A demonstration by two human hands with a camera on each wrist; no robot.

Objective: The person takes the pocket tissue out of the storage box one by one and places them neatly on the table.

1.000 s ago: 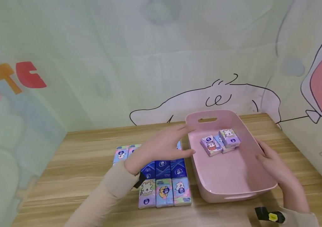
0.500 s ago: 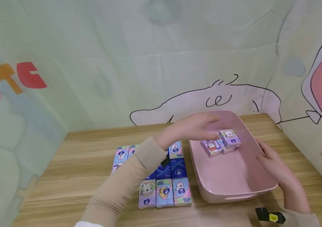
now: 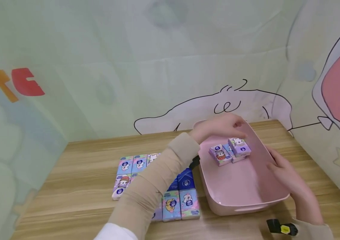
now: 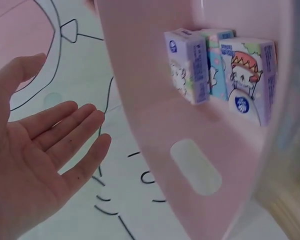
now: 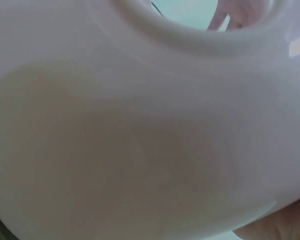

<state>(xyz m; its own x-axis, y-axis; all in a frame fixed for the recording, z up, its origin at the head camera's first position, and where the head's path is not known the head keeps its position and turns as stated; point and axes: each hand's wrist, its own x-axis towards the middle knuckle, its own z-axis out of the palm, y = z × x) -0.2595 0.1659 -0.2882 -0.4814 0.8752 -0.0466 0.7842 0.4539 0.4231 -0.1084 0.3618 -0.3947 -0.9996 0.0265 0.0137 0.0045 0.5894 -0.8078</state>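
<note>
My left hand (image 3: 225, 126) hangs over the far end of a pink plastic bin (image 3: 248, 190). Its fingers are loosely spread and hold nothing, as the left wrist view shows. My right hand (image 3: 287, 176) grips the bin's right rim, thumb on the inside and fingers outside. In the bin's far half lie several small tissue packs: a purple one (image 3: 220, 156), a light blue one (image 3: 229, 150) and a white-and-purple one (image 3: 239, 146) resting higher. From the right wrist, the bin's pale end wall (image 5: 140, 125) fills most of the view.
Left of the bin, tissue packs (image 3: 189, 204) lie in tight rows on the wooden table (image 3: 83, 173), dark blue packs (image 3: 185, 180) among them. My left forearm covers part of the rows. A printed cloth (image 3: 164, 90) hangs behind the table.
My left hand has moved right, from beside the bin's left rim to over its far end. The right hand keeps its grip on the rim, and the packs stay put.
</note>
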